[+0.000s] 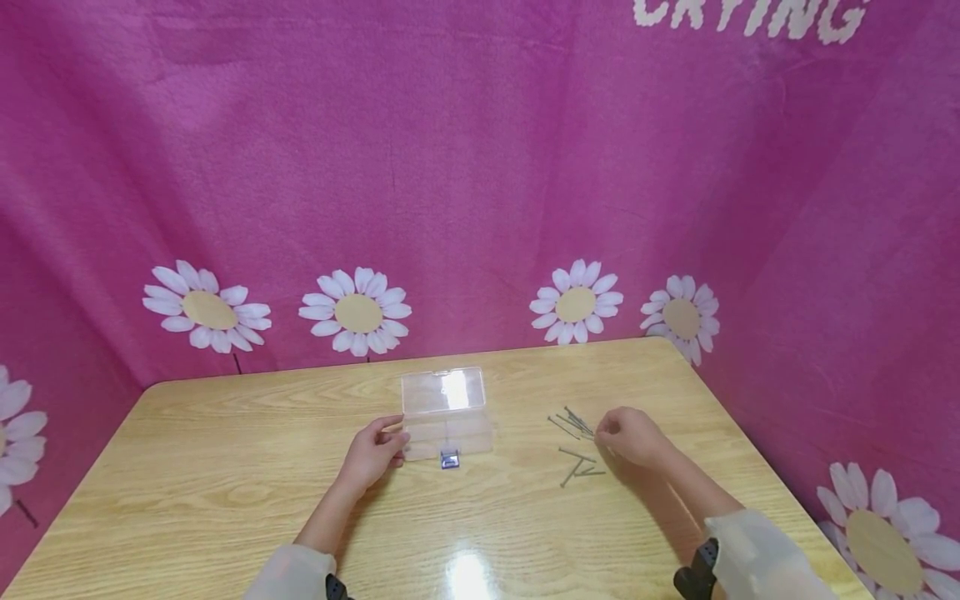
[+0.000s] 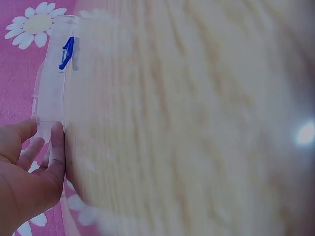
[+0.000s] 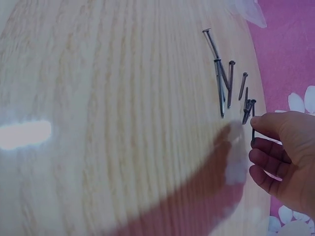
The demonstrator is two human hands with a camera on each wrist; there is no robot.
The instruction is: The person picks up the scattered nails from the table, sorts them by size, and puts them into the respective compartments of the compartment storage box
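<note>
A clear plastic box lies on the table with its lid raised at the back and a blue latch at the front. My left hand holds the box's left end between thumb and fingers; the same grip shows in the left wrist view. On the right, my right hand pinches a nail between thumb and forefinger. Beside that hand lies a loose cluster of nails. Nearer the front, more nails lie crossed on the table.
The wood-grain table meets a pink curtain with daisies along its back and sides. A bright light reflection shows on the tabletop near the front. Dark wrist straps sit over pale sleeves.
</note>
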